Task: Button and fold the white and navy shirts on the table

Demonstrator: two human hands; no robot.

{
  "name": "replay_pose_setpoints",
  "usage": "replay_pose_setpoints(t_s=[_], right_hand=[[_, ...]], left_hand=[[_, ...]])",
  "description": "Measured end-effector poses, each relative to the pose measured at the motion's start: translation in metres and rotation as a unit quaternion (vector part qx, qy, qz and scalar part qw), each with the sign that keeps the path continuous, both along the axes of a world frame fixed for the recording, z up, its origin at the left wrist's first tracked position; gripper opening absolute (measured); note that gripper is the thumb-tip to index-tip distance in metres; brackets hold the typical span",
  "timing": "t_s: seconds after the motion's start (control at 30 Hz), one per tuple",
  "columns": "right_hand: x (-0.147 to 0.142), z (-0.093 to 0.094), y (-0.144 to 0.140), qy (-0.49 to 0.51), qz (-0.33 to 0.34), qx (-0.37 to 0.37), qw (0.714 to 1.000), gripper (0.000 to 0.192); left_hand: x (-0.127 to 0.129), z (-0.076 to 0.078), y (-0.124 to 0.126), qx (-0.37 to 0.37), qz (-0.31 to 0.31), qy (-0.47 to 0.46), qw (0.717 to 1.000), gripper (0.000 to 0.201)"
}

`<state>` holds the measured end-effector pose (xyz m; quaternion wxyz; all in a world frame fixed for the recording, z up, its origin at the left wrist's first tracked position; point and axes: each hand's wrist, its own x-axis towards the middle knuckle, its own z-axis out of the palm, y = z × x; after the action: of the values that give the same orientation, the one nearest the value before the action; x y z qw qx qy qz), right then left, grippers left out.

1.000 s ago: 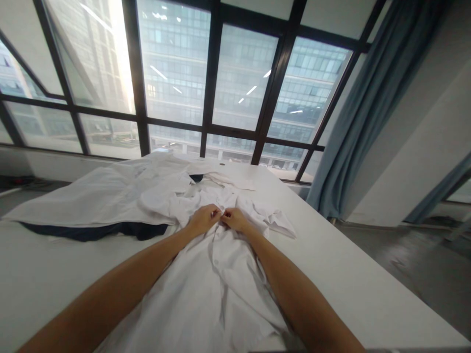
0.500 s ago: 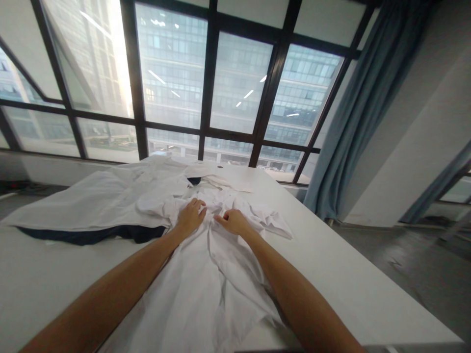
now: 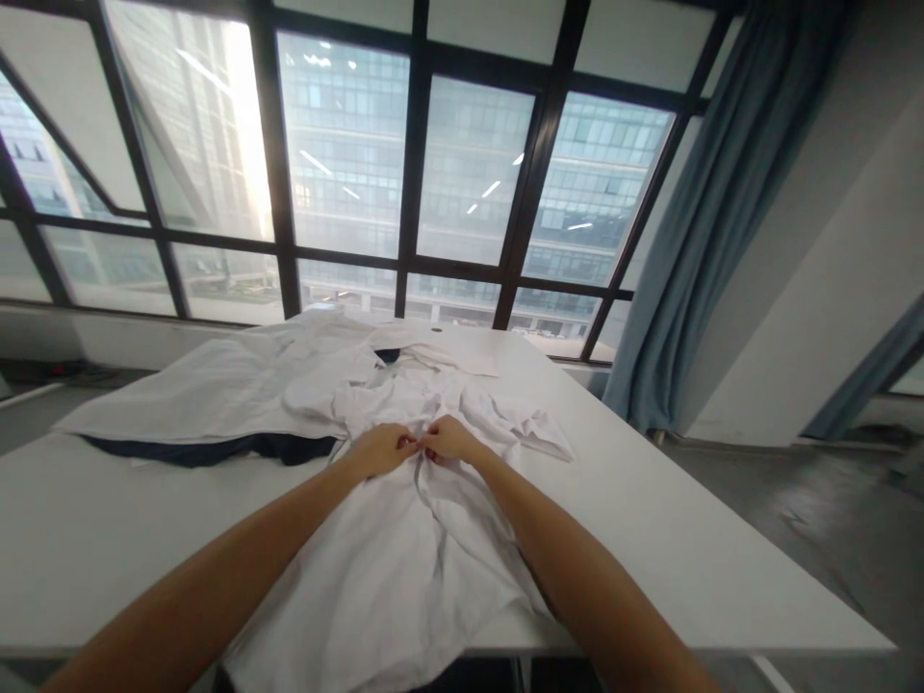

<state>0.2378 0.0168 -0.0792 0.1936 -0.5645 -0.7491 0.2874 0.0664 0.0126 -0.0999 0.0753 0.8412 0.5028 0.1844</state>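
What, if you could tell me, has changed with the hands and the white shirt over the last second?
Half a second ago the left hand lay spread on the crumpled white cotton shirt and the right hand was apart from it; now both have come together again, fingertips pinching the cloth at the shirt's front. The other white garment, the dark navy cloth and the white table stayed put.

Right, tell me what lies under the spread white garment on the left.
A dark navy fabric pokes out along the near edge of the spread white garment, resting on the white table. How far it reaches underneath is covered.
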Motion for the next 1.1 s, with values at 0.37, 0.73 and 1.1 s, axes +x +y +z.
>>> replay_pose_setpoints(t_s=[0.37,0.73,1.1], right_hand=[[0.006,-0.004,0.003,0.166,-0.031,-0.108,0.980,0.021],[0.105,0.018,0.033,-0.023,-0.094,0.053,0.994,0.023],[0.184,0.001,0.039,-0.167,-0.208,0.038,0.963,0.022]], left_hand=[[0.007,-0.004,0.003,0.022,-0.032,-0.153,0.988,0.020],[-0.055,0.026,0.023,0.138,0.111,-0.022,0.984,0.031],[-0.071,0.038,0.034,0.003,0.143,0.147,0.979,0.041]])
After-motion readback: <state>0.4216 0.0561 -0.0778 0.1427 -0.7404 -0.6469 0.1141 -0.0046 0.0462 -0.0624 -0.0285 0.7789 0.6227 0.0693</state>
